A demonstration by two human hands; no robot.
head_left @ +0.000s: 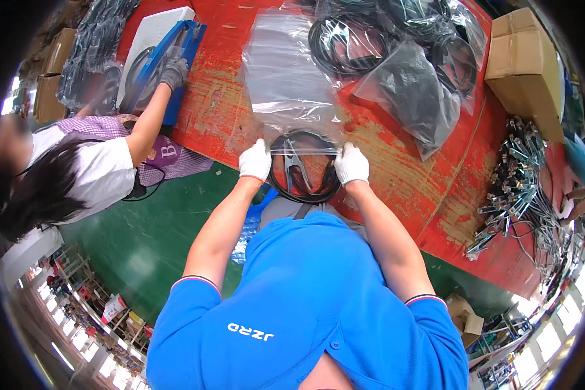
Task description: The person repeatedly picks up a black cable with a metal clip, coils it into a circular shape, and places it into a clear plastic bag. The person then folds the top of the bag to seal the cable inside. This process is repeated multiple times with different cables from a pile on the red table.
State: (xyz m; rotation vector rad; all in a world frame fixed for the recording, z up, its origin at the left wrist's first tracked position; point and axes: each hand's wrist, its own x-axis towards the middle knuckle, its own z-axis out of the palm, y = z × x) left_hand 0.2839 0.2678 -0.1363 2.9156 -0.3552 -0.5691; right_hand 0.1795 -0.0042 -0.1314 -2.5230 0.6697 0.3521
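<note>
At the left, a co-worker's gloved hand (174,73) touches a blue frame (190,55) on the red table (221,97), and nearer the middle the person's white-gloved left hand (255,159) pinches one side of a clear plastic bag (315,152). The bag's edge stretches across a coil of black cable (307,198) at the table's near edge, though whether the coil is inside I cannot tell; the gloved right hand (351,164) grips the other side, left of a cardboard box (523,58).
</note>
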